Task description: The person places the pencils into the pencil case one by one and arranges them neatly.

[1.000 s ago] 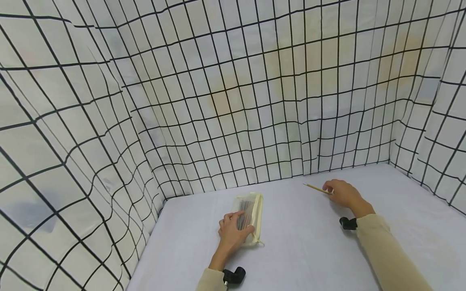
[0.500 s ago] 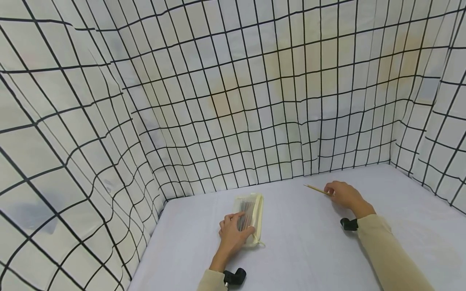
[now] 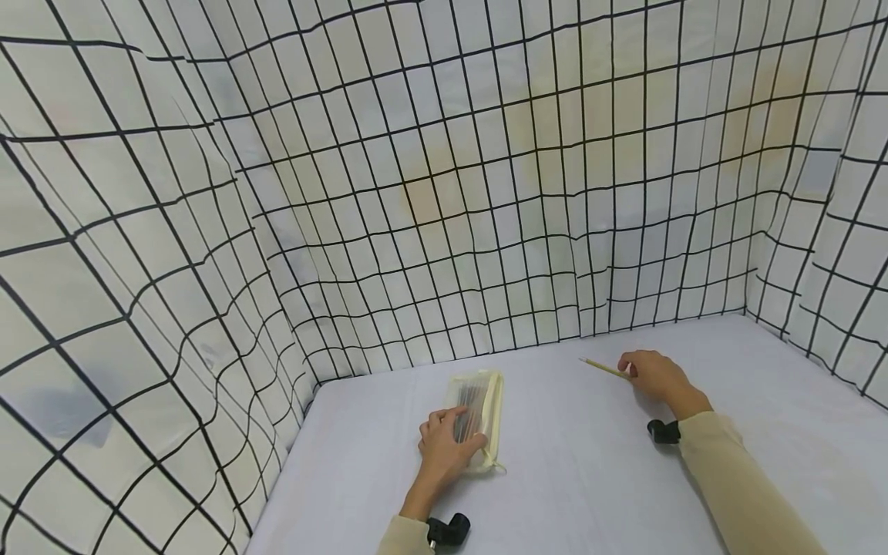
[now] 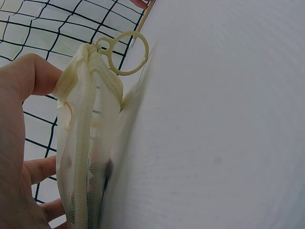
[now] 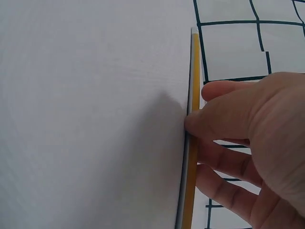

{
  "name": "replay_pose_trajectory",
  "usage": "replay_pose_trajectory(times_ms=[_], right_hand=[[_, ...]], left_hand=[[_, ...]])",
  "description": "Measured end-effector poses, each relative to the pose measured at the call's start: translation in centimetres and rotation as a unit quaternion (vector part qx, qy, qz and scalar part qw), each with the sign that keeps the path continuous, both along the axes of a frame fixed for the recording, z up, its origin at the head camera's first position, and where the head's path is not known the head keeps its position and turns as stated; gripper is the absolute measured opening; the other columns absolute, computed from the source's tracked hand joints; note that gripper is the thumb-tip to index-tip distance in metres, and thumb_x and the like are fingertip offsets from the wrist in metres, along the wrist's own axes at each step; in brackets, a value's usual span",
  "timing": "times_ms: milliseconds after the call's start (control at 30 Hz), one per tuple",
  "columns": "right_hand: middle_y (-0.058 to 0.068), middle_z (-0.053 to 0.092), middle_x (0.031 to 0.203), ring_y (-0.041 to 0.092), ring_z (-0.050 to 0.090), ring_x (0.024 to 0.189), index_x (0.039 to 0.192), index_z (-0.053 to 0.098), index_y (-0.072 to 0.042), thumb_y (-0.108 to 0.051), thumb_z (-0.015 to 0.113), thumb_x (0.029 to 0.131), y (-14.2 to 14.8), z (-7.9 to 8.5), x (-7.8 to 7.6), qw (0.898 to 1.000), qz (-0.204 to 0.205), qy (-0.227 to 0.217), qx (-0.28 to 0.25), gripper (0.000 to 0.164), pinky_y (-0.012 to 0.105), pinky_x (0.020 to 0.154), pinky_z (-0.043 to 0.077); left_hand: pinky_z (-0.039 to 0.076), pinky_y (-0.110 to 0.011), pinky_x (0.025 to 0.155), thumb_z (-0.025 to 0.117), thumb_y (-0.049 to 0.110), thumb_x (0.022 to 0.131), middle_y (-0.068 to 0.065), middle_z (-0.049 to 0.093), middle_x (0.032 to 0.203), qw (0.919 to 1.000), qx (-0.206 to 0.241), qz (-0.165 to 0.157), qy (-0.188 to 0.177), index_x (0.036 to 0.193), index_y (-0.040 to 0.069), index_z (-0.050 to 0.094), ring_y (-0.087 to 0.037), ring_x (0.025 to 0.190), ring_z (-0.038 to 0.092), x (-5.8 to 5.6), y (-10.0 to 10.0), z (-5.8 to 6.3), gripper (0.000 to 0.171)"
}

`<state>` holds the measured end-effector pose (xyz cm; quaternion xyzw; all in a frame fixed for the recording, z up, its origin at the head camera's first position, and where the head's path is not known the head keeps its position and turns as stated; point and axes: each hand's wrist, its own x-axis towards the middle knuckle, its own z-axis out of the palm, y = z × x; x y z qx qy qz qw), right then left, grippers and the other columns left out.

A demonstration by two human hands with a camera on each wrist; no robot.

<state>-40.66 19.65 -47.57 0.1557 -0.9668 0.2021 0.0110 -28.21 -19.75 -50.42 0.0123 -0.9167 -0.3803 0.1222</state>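
Observation:
A cream zip pouch (image 3: 491, 401) with a see-through mesh panel and dark, thin contents lies on the white table. My left hand (image 3: 442, 447) rests on it, the thumb along the zip side and the fingers spread across the mesh. In the left wrist view a pale ring pull (image 4: 128, 53) hangs at the pouch's near end. Farther right, my right hand (image 3: 655, 374) pinches a slim yellow pencil (image 3: 600, 366) near one end, its pale tip pointing left. The right wrist view has the thumb on the pencil's near side and the other fingers behind it, low against the tabletop.
The white tabletop (image 3: 555, 462) runs back to a white wall covering with a black grid (image 3: 486, 231). More gridded covering (image 3: 139, 308) rises along the left side, and the right side is walled likewise. A black camera is strapped to each wrist.
My right hand has come down very slightly with the pencil, and the head view has shifted a little. My left hand stays on the pouch.

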Motion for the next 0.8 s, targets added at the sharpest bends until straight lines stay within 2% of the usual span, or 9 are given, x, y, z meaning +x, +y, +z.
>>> replay_pose_trajectory(times_ms=[333,533,800], right_hand=[[0.008,0.067,0.091,0.023,0.058,0.078,0.102,0.068,-0.008,0.004,0.066,0.081,0.0,0.0,-0.2,1.000,0.008,-0.010,0.006,0.025,0.040,0.069,0.049],[0.009,0.069,0.092,0.023,0.061,0.080,0.102,0.067,-0.008,0.002,0.069,0.079,-0.2,-0.2,-0.2,1.000,0.016,-0.014,-0.006,0.025,0.042,0.071,0.050],[0.008,0.068,0.093,0.023,0.059,0.079,0.107,0.066,-0.007,0.000,0.070,0.081,-1.0,0.8,0.4,0.999,0.006,-0.030,-0.018,0.028,0.038,0.069,0.049]], left_hand=[[0.029,-0.065,0.102,0.070,0.039,0.073,-0.017,0.048,0.139,1.0000,-0.001,0.001,0.001,0.136,0.017,0.062,-0.038,0.128,0.037,0.0,0.0,-0.1,0.068],[0.029,-0.065,0.102,0.071,0.038,0.073,-0.017,0.048,0.139,1.0000,-0.001,0.002,0.000,0.137,0.017,0.062,-0.038,0.128,0.037,0.0,0.0,0.0,0.068],[0.028,-0.065,0.104,0.070,0.038,0.073,-0.017,0.047,0.139,1.0000,0.004,0.002,-0.005,0.137,0.018,0.062,-0.038,0.129,0.036,0.0,0.1,0.1,0.068]])
